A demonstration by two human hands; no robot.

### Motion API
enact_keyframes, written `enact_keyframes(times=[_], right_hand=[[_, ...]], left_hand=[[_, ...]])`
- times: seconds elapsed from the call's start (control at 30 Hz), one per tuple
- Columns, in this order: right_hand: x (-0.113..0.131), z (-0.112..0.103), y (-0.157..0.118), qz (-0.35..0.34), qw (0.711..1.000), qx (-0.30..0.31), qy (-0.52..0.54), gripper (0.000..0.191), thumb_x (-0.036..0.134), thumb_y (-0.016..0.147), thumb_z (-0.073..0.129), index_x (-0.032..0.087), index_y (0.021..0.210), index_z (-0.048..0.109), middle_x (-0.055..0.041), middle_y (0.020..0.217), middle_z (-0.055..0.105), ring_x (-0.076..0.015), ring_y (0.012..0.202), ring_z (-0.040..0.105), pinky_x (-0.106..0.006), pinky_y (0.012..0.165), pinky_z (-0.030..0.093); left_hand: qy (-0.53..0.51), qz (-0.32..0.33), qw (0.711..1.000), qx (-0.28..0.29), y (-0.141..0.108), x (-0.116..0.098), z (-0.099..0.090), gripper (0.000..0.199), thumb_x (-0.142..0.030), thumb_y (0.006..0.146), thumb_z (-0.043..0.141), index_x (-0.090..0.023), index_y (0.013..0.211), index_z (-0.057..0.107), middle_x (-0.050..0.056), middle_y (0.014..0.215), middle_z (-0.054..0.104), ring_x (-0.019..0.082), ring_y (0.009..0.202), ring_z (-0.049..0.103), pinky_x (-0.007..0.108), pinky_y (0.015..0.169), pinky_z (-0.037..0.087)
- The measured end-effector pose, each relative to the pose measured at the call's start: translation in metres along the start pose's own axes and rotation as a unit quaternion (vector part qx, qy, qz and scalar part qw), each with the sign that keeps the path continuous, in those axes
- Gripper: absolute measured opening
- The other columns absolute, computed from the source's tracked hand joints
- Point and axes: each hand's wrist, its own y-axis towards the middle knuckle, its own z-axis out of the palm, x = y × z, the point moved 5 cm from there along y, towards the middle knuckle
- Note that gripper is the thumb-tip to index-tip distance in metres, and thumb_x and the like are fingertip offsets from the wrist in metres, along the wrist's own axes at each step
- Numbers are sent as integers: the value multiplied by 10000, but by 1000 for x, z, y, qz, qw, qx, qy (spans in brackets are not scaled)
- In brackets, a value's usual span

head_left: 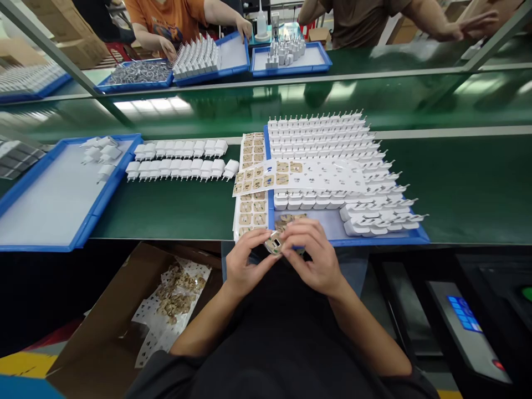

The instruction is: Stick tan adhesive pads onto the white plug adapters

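Note:
Close to the table edge, my left hand (247,263) grips a white plug charger (273,244) between thumb and fingers. Its upturned face shows a port slot and a tan sticker. My right hand (313,255) closes on the charger's right side, fingertips at the sticker's edge; whether they pinch the sticker or the body I cannot tell. Just beyond lies a blue-rimmed tray (374,242) with rows of white chargers (320,138), prongs up. A partly used sticker sheet (324,174) lies across them, and another sticker sheet (245,219) lies along the tray's left side.
Two rows of chargers (178,168) stand on the green table left of the sheets. A second blue tray (45,210) holds several loose chargers. Below, a cardboard box (100,310) contains peeled scraps (178,296). Two people work across the bench beside other trays (291,69).

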Motion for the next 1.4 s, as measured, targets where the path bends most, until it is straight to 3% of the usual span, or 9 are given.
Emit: enact_keyframes(times=[0.1,0.27,0.4,0.57,0.73,0.87,1.03,1.17,1.4], right_hand=[[-3,-3,0,10,1000,-5,3,156,98,905,629,233,985,620,-45,1007,679,-206,1038,616,-396,957,496],[-25,2,5,107,994,12,7,155,174,922,661,237,1062,644,-43,1023,690,-180,921,641,-336,821,532],[-19,10,11,52,998,37,-25,101,133,945,607,219,995,625,-52,989,679,-195,988,640,-355,884,523],[-3,9,4,-43,997,41,-44,98,142,940,586,220,997,597,-66,994,642,-203,932,615,-365,835,521],[-42,-20,-11,107,990,-39,-88,49,211,967,563,236,968,606,-26,891,651,-179,823,629,-311,750,514],[-76,-27,-14,94,956,26,-276,171,249,979,522,223,1031,683,-51,997,715,-217,893,679,-330,776,509],[-86,-32,-16,78,938,-34,-335,259,325,994,486,214,1061,711,-69,990,691,-200,778,664,-316,671,499],[-85,-29,-17,80,933,-41,-347,281,381,988,492,226,1094,702,-76,977,683,-220,749,663,-342,644,502],[-82,-28,-18,39,929,-50,-364,206,314,982,521,229,1055,693,-80,975,695,-263,887,680,-376,727,524]], left_hand=[[-6,-36,999,-15,-1,8,-6,493,-159,791,807,-238,1248,639,95,1173,708,247,1122,678,407,985,580],[2,31,999,13,7,-6,-7,508,-149,780,817,-230,1246,630,86,1140,716,230,1092,687,384,969,586],[14,63,998,25,9,-14,-6,501,-145,788,811,-219,1248,624,86,1120,720,215,1064,694,361,959,589],[2,-22,1000,11,2,3,-9,476,-166,804,796,-241,1247,639,88,1164,715,233,1108,681,385,995,574],[10,-95,995,-30,2,25,-28,433,-224,821,779,-257,1235,658,87,1203,706,249,1131,672,400,982,581],[141,-143,977,-69,18,63,-73,342,-313,889,695,-232,1222,679,89,1247,697,241,1149,665,383,995,562],[358,-254,888,-134,55,148,-180,377,-303,847,701,-169,1199,681,113,1209,725,265,1127,668,394,1031,504],[385,-281,861,-175,85,195,-254,455,-273,841,720,-45,1221,615,137,1008,763,266,1000,684,434,994,488],[370,-209,881,-208,99,204,-295,337,-430,950,621,-118,1075,645,75,1035,701,203,951,668,428,896,549]])
